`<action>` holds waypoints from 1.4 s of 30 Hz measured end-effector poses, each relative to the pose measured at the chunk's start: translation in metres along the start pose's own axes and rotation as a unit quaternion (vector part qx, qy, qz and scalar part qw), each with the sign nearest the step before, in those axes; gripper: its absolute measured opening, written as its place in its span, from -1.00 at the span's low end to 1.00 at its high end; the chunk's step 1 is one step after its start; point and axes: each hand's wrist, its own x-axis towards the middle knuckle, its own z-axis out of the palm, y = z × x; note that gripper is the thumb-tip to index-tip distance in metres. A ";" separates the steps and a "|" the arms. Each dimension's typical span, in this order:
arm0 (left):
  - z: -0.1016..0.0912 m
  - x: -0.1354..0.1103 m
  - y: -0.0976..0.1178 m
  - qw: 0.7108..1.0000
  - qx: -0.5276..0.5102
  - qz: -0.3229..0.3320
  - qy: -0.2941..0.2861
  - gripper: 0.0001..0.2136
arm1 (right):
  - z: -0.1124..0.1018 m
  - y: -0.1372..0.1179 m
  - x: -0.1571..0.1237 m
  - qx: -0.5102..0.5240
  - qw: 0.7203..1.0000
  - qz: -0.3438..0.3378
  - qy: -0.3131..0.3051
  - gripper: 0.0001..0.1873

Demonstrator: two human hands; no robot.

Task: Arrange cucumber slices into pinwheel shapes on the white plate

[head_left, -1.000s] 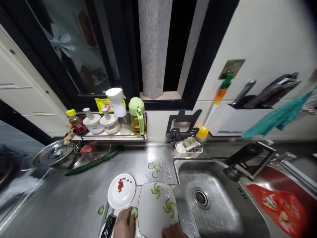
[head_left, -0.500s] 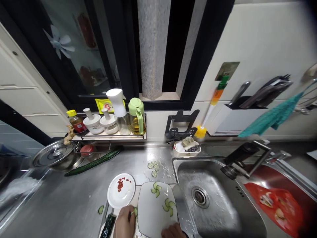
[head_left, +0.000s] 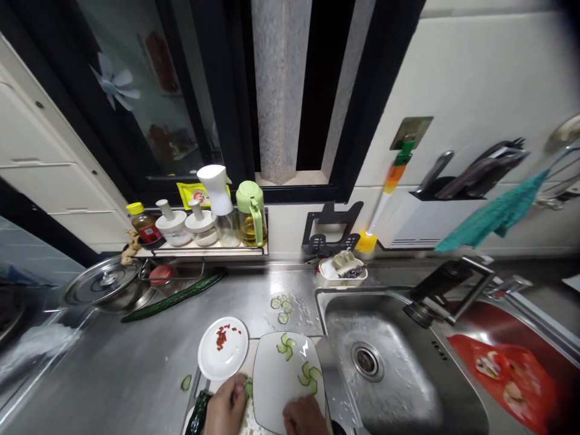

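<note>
One or more cucumber slices [head_left: 249, 387] lie bottom centre, between the square plate [head_left: 270, 386] and the nearer left hand [head_left: 226, 406]; both this and the right hand [head_left: 306, 415] have curled fingers, grip indeterminable.

I see my left grip [head_left: 227, 403] beside cucumber slices [head_left: 248, 388] and my right grip [head_left: 304, 414] over the square plate [head_left: 274, 386], which carries two cucumber pinwheels [head_left: 311, 380].
</note>
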 end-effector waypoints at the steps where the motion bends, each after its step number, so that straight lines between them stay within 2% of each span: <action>1: -0.001 -0.002 0.002 1.000 -0.008 0.011 0.001 -0.71 | -0.003 -0.004 0.004 0.036 0.999 0.017 -0.016 -0.77; 5: -0.001 -0.009 0.017 0.998 -0.048 0.036 0.004 -0.66 | -0.017 -0.023 0.026 0.178 0.980 0.075 -0.054 -0.59; 8: 0.002 -0.011 0.031 0.995 -0.089 0.040 -0.028 -0.65 | -0.028 -0.033 0.042 0.251 0.959 0.104 -0.077 -0.50; 12: 0.009 -0.009 0.039 0.983 -0.160 0.004 -0.089 -0.62 | -0.039 -0.035 0.055 0.303 0.925 0.204 -0.102 -0.75; 15: 0.017 -0.005 0.039 0.958 -0.237 -0.044 -0.153 -0.55 | -0.048 -0.031 0.056 0.338 0.905 0.235 -0.110 -0.90; 17: 0.024 -0.003 0.039 0.932 -0.289 -0.086 -0.202 -0.52 | -0.053 -0.027 0.054 0.340 0.907 0.221 -0.111 -0.93; 19: 0.030 -0.003 0.043 0.902 -0.326 -0.148 -0.242 -0.46 | -0.056 -0.024 0.050 0.307 0.922 0.205 -0.112 -0.94; 24: 0.037 -0.003 0.067 0.809 -0.416 -0.317 -0.268 -0.38 | -0.061 -0.018 0.040 0.213 0.963 0.137 -0.087 -0.88; 27: 0.033 -0.002 0.085 0.774 -0.459 -0.357 -0.251 -0.45 | -0.064 -0.015 0.037 0.202 0.971 0.104 -0.076 -0.88; 30: 0.029 0.001 0.097 0.756 -0.500 -0.350 -0.237 -0.54 | -0.061 -0.011 0.034 0.204 0.970 0.113 -0.071 -0.90; 32: 0.030 0.004 0.097 0.758 -0.508 -0.335 -0.236 -0.57 | -0.052 -0.006 0.031 0.202 0.967 0.139 -0.063 -0.89; 34: 0.033 0.007 0.093 0.773 -0.493 -0.331 -0.221 -0.59 | -0.041 -0.002 0.028 0.201 0.964 0.168 -0.043 -0.88; 38: 0.044 0.014 0.080 0.832 -0.414 -0.312 -0.198 -0.59 | -0.030 0.002 0.026 0.232 0.945 0.226 -0.054 -0.85; 42: 0.051 0.017 0.071 0.899 -0.338 -0.230 -0.158 -0.68 | -0.034 0.001 0.026 0.244 0.936 0.245 -0.072 -0.84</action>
